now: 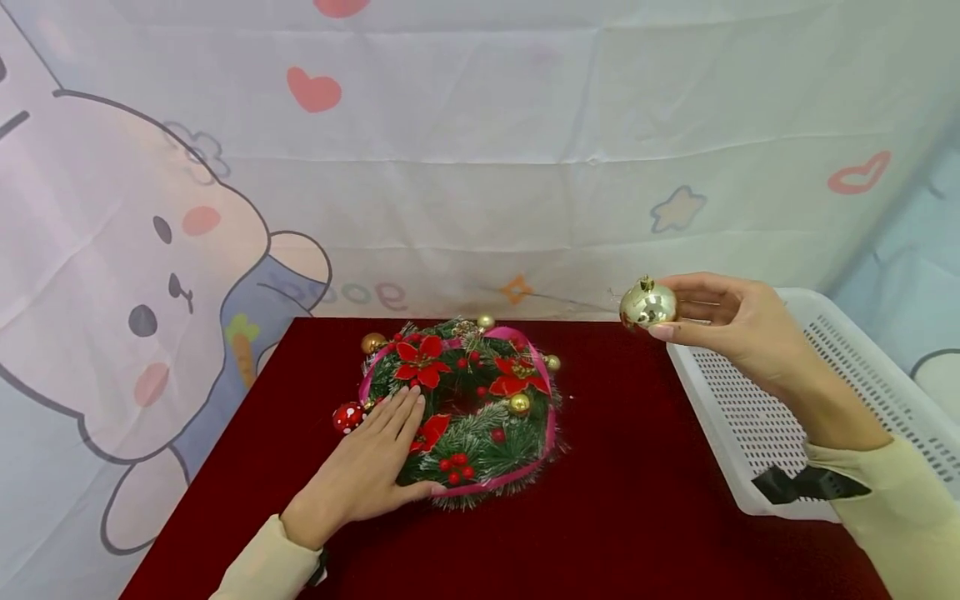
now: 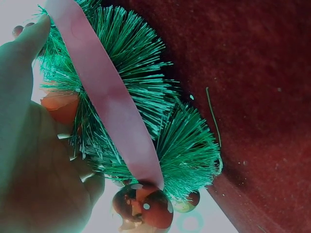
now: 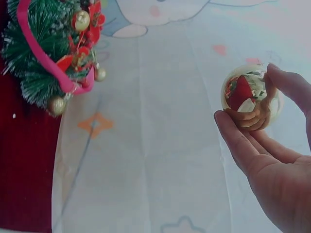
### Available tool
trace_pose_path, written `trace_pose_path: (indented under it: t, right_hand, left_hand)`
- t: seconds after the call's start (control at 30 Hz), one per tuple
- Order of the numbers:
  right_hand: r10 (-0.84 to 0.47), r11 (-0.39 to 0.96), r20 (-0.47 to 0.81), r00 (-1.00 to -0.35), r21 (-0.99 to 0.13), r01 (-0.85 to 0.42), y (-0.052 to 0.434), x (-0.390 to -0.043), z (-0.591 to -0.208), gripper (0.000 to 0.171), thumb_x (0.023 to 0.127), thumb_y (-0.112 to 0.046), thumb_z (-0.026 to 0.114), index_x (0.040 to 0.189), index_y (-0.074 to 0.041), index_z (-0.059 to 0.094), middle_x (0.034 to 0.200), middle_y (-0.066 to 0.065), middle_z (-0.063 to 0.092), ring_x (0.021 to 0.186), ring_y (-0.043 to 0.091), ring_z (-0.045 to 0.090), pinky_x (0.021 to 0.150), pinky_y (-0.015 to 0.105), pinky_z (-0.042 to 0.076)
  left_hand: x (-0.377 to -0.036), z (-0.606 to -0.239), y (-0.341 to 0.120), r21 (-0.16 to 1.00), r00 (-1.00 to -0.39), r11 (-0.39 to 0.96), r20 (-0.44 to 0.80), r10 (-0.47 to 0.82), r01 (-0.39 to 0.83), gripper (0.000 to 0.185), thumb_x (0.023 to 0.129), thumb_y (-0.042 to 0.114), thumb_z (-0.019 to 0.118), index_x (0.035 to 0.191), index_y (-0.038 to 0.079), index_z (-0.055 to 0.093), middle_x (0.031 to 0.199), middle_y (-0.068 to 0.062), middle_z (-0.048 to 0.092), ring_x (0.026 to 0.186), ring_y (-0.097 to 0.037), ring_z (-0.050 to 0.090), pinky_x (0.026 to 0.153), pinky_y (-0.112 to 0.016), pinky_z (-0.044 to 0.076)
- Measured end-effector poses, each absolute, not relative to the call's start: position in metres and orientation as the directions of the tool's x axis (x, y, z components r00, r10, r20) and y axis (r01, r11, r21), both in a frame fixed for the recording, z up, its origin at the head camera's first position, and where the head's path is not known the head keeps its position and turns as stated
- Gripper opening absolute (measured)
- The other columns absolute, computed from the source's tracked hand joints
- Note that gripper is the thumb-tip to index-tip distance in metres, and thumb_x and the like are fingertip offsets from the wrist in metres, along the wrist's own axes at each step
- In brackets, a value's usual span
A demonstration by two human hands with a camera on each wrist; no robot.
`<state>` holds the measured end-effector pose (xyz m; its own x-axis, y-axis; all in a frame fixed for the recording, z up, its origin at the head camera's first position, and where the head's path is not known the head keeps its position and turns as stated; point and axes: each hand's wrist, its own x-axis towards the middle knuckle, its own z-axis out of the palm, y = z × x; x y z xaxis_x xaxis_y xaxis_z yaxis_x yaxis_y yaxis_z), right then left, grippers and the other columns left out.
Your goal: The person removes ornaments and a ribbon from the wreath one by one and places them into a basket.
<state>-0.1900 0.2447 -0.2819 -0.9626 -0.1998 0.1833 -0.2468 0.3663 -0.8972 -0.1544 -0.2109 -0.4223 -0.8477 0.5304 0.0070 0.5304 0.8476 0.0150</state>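
Head view: bauble [image 1: 648, 304] in right hand [image 1: 731, 329].

A shiny gold bauble [image 1: 647, 305] with a small cap on top is pinched in the fingers [image 1: 678, 332] of the right hand [image 1: 738, 329], raised above the table. The green wreath [image 1: 465, 408], with red flowers, berries, gold balls and pink ribbon, lies flat on the table under the left hand [image 1: 371, 467].
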Motion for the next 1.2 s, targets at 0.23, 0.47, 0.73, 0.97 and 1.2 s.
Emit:
trace_pose_path:
  t: [0.23, 0.47, 0.73, 0.97, 1.2]
  right_hand:
    - [-0.198, 0.252, 0.192, -0.961, -0.938, -0.24, 0.259, -0.197, -0.283, 0.043, 0.091, 0.001, 0.079, 0.132, -0.007, 0.07, 0.113, -0.01, 0.081, 0.107, 0.004, 0.076, 0.084, 0.023, 0.065]
    - [-0.222, 0.118, 0.216, -0.951, -0.962, -0.246, 0.276, -0.208, -0.288, 0.04, 0.092, 0.009, 0.074, 0.127, -0.011, 0.073, 0.112, -0.007, 0.082, 0.107, 0.004, 0.077, 0.087, 0.017, 0.061]
    - [-0.173, 0.082, 0.184, -0.967, -0.976, -0.201, 0.299, -0.223, -0.295, 0.038, 0.094, 0.008, 0.071, 0.128, -0.01, 0.073, 0.113, -0.007, 0.082, 0.107, 0.004, 0.077, 0.092, 0.012, 0.057]
    - [-0.145, -0.057, 0.163, -0.976, -0.986, -0.156, 0.324, -0.231, -0.307, 0.038, 0.094, 0.015, 0.065, 0.12, -0.012, 0.076, 0.112, -0.001, 0.082, 0.103, 0.009, 0.077, 0.088, 0.02, 0.063]
    - [-0.096, 0.021, 0.146, -0.985, -0.989, -0.149, 0.341, -0.242, -0.315, 0.035, 0.095, 0.009, 0.069, 0.117, -0.017, 0.077, 0.11, -0.009, 0.081, 0.098, 0.003, 0.075, 0.084, 0.017, 0.062]
  left_hand:
    - [-0.154, -0.423, -0.212, 0.021, -0.852, 0.852, 0.008, 0.524, 0.524, 0.109, 0.095, 0.078, 0.053, 0.167, 0.001, 0.024, 0.177, -0.015, 0.017, 0.165, -0.036, 0.019, 0.133, -0.055, 0.024]
    - [-0.155, -0.423, -0.212, 0.007, -0.847, 0.847, 0.01, 0.531, 0.531, 0.108, 0.095, 0.078, 0.053, 0.166, 0.001, 0.024, 0.177, -0.016, 0.018, 0.165, -0.036, 0.019, 0.133, -0.055, 0.024]
    - [-0.155, -0.425, -0.212, 0.017, -0.852, 0.852, 0.008, 0.523, 0.523, 0.109, 0.095, 0.078, 0.053, 0.167, 0.002, 0.024, 0.177, -0.015, 0.017, 0.165, -0.036, 0.018, 0.133, -0.055, 0.024]
    - [-0.153, -0.427, -0.209, 0.038, -0.845, 0.845, -0.019, 0.534, 0.533, 0.109, 0.095, 0.078, 0.051, 0.167, 0.002, 0.022, 0.178, -0.015, 0.015, 0.166, -0.036, 0.016, 0.134, -0.055, 0.023]
    - [-0.153, -0.422, -0.211, 0.026, -0.848, 0.848, -0.004, 0.53, 0.53, 0.108, 0.095, 0.078, 0.051, 0.167, 0.001, 0.024, 0.177, -0.016, 0.017, 0.165, -0.036, 0.018, 0.133, -0.055, 0.023]
